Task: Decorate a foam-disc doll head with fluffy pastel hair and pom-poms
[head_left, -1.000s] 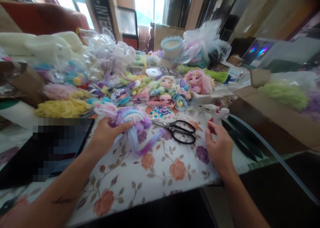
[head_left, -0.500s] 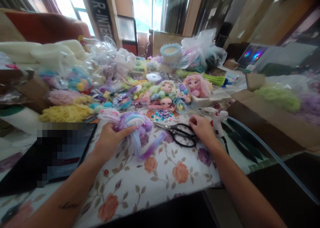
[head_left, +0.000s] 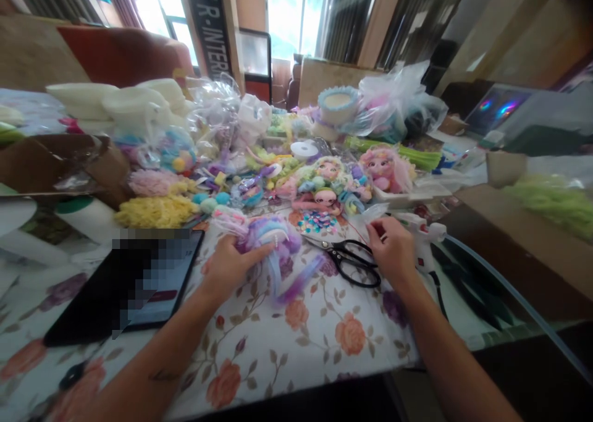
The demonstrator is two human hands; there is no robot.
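The left hand (head_left: 228,266) rests on the tabletop (head_left: 301,341) with its fingers curled around a purple-haired doll head (head_left: 273,240), thumb laid across the front of it. The right hand (head_left: 393,252) is pinched shut on a small clear plastic bag (head_left: 374,213), held just above the black scissors (head_left: 354,262) and beside the white glue gun (head_left: 424,240).

A home craft table (head_left: 296,335), crowded with doll heads (head_left: 324,181) and yarn (head_left: 155,211).
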